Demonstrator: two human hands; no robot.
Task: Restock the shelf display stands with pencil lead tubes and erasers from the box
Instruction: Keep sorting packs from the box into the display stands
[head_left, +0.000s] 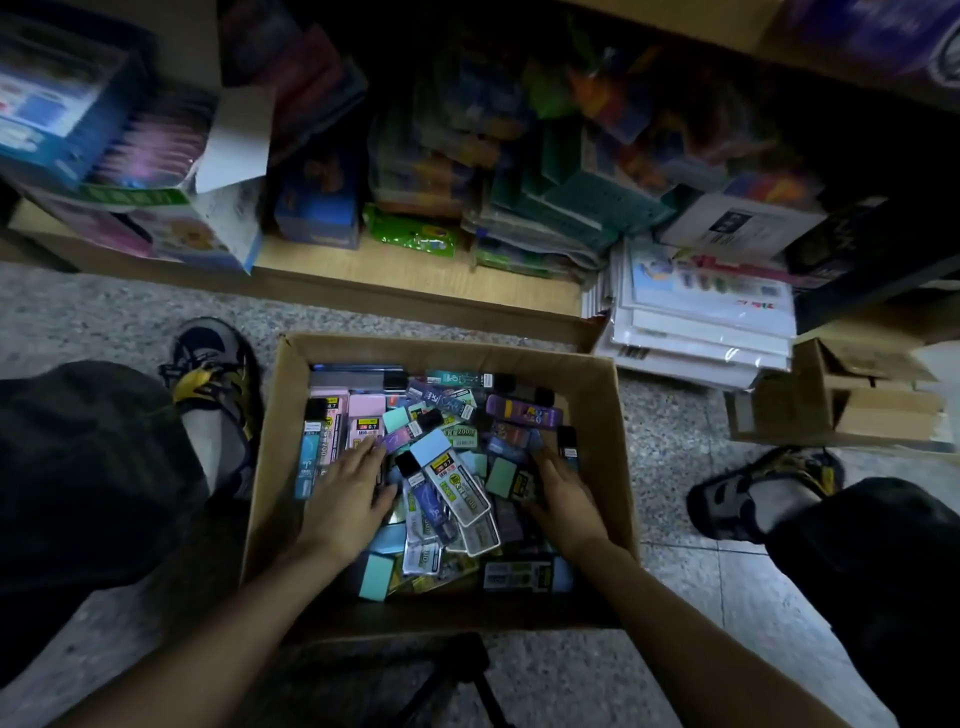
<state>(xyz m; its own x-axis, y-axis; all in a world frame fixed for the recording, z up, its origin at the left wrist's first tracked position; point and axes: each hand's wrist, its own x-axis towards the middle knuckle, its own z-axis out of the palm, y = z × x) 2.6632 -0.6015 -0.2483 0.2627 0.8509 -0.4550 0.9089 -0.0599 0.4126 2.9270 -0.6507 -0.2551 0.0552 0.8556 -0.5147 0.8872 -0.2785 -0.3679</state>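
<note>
head cam | looks steeply down from above, close over cardboard box (597, 395) | shelf (415, 280) ahead

Cardboard box (597, 395): brown, open-topped, standing on the floor, centre of scene. Holds a loose heap of pencil lead tubes (470, 499): flat clear cases with black or pastel caps and printed labels, in pink, blue, purple and mint. Mostly lying crosswise and overlapping; a few ranged side by side along the far-left wall. Erasers not surely told from tubes; plain mint block (375, 577) at near left.
</note>
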